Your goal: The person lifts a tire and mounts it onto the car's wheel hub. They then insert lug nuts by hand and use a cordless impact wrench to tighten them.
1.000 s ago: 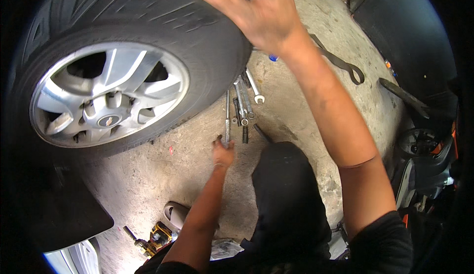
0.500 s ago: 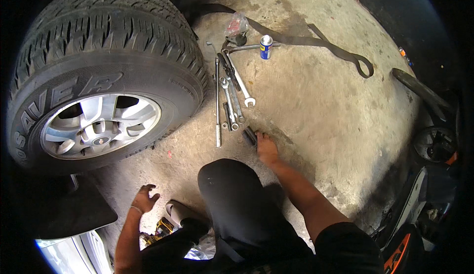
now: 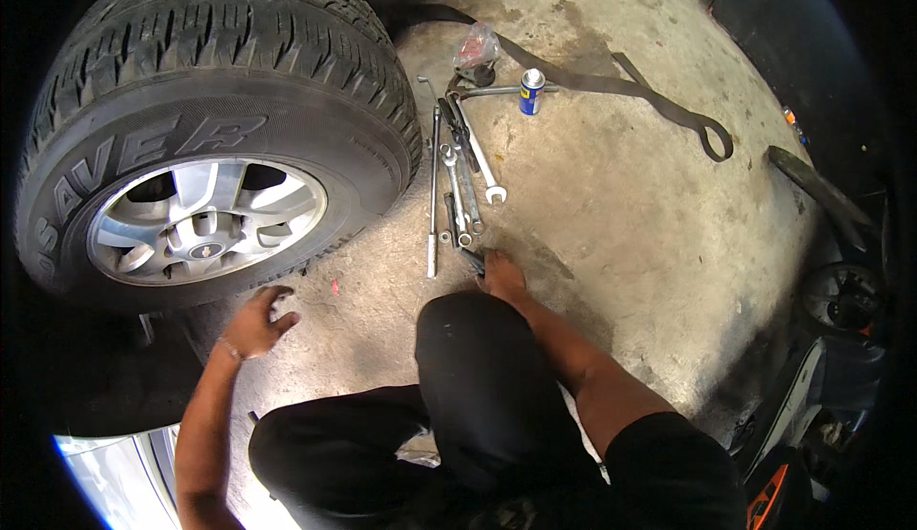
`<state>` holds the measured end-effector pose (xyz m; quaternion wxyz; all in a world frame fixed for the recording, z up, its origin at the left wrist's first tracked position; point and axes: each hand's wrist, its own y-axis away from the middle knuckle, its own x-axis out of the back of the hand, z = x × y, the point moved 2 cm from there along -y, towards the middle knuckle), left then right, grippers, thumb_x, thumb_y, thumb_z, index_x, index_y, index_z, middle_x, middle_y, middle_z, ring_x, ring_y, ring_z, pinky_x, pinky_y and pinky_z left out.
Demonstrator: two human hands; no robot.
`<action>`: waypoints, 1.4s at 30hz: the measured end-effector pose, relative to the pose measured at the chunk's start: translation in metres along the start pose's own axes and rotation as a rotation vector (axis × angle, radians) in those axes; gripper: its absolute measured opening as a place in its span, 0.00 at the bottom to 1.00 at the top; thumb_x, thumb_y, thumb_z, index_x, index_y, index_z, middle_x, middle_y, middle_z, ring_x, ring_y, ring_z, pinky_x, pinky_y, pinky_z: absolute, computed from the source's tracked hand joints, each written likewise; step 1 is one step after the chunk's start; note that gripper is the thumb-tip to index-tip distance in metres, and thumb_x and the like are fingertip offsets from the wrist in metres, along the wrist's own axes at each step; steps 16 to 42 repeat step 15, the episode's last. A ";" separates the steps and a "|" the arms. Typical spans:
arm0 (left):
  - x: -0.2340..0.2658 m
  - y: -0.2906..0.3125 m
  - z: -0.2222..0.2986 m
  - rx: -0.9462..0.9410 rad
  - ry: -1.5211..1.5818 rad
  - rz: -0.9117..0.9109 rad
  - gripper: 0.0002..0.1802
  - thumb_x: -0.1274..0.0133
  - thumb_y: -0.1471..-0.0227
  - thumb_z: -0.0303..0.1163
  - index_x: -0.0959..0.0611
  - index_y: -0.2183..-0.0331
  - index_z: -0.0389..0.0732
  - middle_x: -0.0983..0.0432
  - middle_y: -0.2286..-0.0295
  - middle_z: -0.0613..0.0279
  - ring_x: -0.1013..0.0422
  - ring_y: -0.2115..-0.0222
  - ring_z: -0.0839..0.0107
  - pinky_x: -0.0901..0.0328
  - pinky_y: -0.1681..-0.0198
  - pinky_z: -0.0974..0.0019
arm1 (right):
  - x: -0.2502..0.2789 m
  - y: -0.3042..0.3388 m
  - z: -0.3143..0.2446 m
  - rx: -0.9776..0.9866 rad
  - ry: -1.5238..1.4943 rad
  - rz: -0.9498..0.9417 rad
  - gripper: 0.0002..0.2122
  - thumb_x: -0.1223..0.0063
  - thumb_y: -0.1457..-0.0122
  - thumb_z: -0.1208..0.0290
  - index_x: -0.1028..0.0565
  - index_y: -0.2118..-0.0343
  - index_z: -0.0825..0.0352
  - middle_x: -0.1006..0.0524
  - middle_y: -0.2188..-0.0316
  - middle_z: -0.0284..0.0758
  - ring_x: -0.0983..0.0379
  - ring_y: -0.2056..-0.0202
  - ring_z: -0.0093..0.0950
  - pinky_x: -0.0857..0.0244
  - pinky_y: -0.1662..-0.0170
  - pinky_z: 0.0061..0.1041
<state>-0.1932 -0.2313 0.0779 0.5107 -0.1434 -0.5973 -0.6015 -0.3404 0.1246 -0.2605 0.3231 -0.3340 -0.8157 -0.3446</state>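
Note:
Beside the lower end of a group of tools, my right hand [image 3: 501, 276] is closed on a short black cylindrical piece [image 3: 472, 261]; its exact kind is not clear. My left hand [image 3: 256, 326] hangs above the floor just below the large tyre and silver wheel [image 3: 205, 210], thumb and fingers apart, holding nothing. Several tools lie between the tyre and my right hand: an open-ended wrench [image 3: 482, 155], a combination wrench [image 3: 453, 181] and a long bar with a bright handle [image 3: 433, 215].
A blue spray can [image 3: 531, 94] stands behind the tools, near a clear plastic bag [image 3: 476, 48]. A dark strap [image 3: 611, 83] curves across the concrete floor [image 3: 659, 243]. Dark equipment [image 3: 841, 296] lines the right side. My bent knees take up the near middle.
My left hand has risen toward the wheel. My right hand has shifted slightly left and up with the black piece. My left leg has swung outward, covering the yellow tool on the floor.

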 end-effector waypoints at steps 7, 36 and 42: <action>-0.127 -0.149 0.040 -0.136 0.175 -0.217 0.46 0.40 0.44 0.55 0.34 0.37 0.33 0.39 0.38 0.36 0.40 0.37 0.45 0.42 0.34 0.54 | 0.047 0.020 0.057 -0.420 -1.289 -0.120 0.32 0.33 0.45 0.66 0.34 0.38 0.65 0.21 0.53 0.42 0.24 0.52 0.38 0.29 0.48 0.38; -0.228 -0.280 0.131 0.235 0.337 -0.063 0.58 0.40 0.44 0.53 0.55 0.31 0.31 0.54 0.33 0.34 0.46 0.36 0.35 0.44 0.34 0.42 | 0.242 0.046 0.103 -0.427 -0.912 -0.232 0.25 0.31 0.44 0.69 0.30 0.45 0.58 0.21 0.68 0.32 0.21 0.66 0.28 0.24 0.67 0.34; -0.228 -0.280 0.131 0.235 0.337 -0.063 0.58 0.40 0.44 0.53 0.55 0.31 0.31 0.54 0.33 0.34 0.46 0.36 0.35 0.44 0.34 0.42 | 0.242 0.046 0.103 -0.427 -0.912 -0.232 0.25 0.31 0.44 0.69 0.30 0.45 0.58 0.21 0.68 0.32 0.21 0.66 0.28 0.24 0.67 0.34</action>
